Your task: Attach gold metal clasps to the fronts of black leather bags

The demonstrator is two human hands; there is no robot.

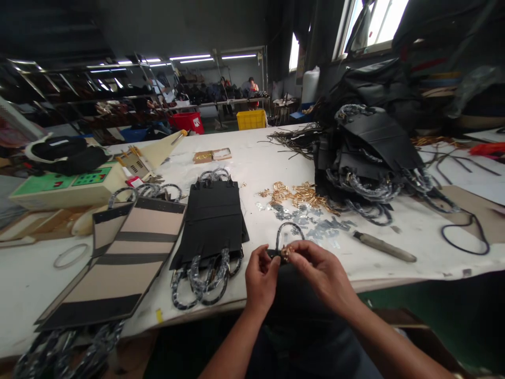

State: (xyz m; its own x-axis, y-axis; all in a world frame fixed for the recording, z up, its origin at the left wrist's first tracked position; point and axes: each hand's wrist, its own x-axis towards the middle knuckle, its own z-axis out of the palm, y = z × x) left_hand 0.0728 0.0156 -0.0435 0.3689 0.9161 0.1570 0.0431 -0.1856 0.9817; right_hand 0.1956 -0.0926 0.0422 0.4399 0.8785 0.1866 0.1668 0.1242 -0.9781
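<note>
My left hand pinches the top edge of a black bag panel that hangs down over my lap at the table's front edge. A plastic-wrapped loop handle rises from that edge. Between the fingertips of my right hand is a small gold metal fitting, held against the panel's edge. Its exact shape is too small to make out. Beyond my hands lie a pile of gold fittings and a scatter of flat silver plates.
Stacked black bag panels with wrapped handles lie to the left, beside beige-lined panels. A grey-handled tool rests at right, before a heap of black bag pieces. A machine with a green panel stands far left.
</note>
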